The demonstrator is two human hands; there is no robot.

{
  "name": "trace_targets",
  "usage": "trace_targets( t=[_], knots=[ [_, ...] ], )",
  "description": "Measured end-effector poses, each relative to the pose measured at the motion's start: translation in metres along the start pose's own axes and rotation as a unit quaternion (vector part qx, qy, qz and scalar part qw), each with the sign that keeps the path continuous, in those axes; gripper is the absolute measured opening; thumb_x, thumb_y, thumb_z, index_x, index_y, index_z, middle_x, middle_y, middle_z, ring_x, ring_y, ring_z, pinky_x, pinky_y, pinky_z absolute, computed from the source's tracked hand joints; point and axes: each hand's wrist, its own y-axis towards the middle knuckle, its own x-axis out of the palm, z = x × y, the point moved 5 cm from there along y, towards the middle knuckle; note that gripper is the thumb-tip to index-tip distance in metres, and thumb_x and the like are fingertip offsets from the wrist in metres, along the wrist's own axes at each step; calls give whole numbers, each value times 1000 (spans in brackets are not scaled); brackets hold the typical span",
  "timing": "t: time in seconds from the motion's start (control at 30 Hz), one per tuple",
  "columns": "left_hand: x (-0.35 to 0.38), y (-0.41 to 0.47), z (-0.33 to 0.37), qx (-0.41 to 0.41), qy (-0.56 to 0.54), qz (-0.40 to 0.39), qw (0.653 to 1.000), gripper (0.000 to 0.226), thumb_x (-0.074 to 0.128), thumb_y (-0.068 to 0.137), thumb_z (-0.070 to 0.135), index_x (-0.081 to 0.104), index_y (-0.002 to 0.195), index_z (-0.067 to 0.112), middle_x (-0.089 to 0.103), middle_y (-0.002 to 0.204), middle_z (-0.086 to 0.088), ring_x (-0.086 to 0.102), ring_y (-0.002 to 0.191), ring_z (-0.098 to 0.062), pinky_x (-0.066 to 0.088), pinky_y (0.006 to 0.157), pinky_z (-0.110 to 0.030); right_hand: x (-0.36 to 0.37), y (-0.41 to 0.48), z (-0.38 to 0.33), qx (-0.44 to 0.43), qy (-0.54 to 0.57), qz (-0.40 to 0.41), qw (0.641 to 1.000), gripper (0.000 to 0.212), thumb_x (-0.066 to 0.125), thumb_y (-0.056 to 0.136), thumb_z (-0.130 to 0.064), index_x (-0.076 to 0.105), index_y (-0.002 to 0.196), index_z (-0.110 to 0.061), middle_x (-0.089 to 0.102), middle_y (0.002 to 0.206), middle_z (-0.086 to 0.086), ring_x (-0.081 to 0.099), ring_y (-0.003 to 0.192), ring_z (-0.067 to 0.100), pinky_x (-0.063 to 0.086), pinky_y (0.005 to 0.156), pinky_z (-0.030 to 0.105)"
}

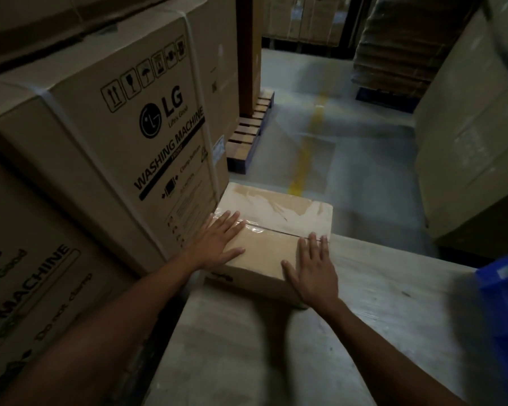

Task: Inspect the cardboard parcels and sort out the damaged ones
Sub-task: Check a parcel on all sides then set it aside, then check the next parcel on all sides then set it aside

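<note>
A brown cardboard parcel lies flat at the far left corner of a pale table, its far end hanging past the table edge. Clear tape runs along its top seam, and torn tape and scuffed patches show on the far flap. My left hand rests flat on the parcel's left side with straight, spread fingers. My right hand lies flat on the near right corner, fingers straight and reaching to the seam.
Large washing machine cartons are stacked right against the parcel's left side. A blue plastic crate sits at the table's right edge. Beyond lie a grey floor with a yellow line, a wooden pallet and more cartons.
</note>
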Motion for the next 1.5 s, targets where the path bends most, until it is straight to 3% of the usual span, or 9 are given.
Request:
trace_targets(
  t=[0.27,0.33,0.47,0.6,0.73,0.97,1.13,1.27,1.5],
  knots=[
    [-1,7,-9,-10,1,-20,1000,83,6,91,75,-2,159,30,-18,165,3,-18,152,-16,-7,123,-51,1,11,-5,5,-3,-32,999,98,4,88,-77,16,161,-12,3,169,13,-9,155,32,1,123,39],
    [-4,6,0,-18,9,-46,999,84,5,89,75,-5,158,28,-24,163,2,-24,149,-16,-8,122,-52,-6,11,-2,12,27,-46,999,91,18,94,-76,11,162,-16,-3,170,10,-12,155,30,4,124,45],
    [-34,5,61,39,-1,5,999,80,10,92,71,-6,158,29,-23,161,3,-23,148,-13,-3,123,-51,-47,-18,9,36,100,35,994,80,29,98,-69,13,161,-21,5,170,4,-1,156,25,14,125,49],
    [-79,-2,169,153,-108,131,974,74,24,99,65,7,159,25,1,167,2,-3,154,-14,6,124,-42,-101,-86,49,56,138,158,976,77,35,99,-62,20,160,-19,11,169,5,5,156,22,17,122,40],
    [-116,-21,294,237,-187,219,928,70,42,101,47,16,158,14,17,165,-7,13,154,-19,22,122,-48,-151,-185,108,93,150,258,950,68,52,102,-43,28,158,-12,18,167,11,12,155,25,12,118,30],
    [-161,-98,561,393,-306,265,826,62,45,101,35,32,151,1,36,157,-16,31,147,-26,22,121,-28,-209,-410,221,200,181,417,868,69,48,89,-42,50,145,-2,39,156,22,39,143,36,31,117,41],
    [-158,-175,754,513,-337,218,759,56,46,100,34,42,146,2,48,147,-18,43,137,-28,31,116,-38,-218,-580,295,317,148,472,809,65,51,87,-38,52,142,-3,40,156,20,40,143,34,32,116,39],
    [-121,-226,874,573,-326,126,742,59,43,101,42,40,149,7,48,148,-15,41,139,-26,31,115,-34,-203,-705,343,440,111,469,758,58,64,92,-22,49,146,-10,31,163,12,31,148,28,34,115,41],
    [-39,-286,1026,631,-269,19,727,56,42,102,43,42,148,12,49,146,-11,44,135,-26,37,109,-38,-159,-876,399,605,124,468,632,53,61,97,-25,48,147,-13,27,165,8,26,150,27,27,118,38]
  ],
)
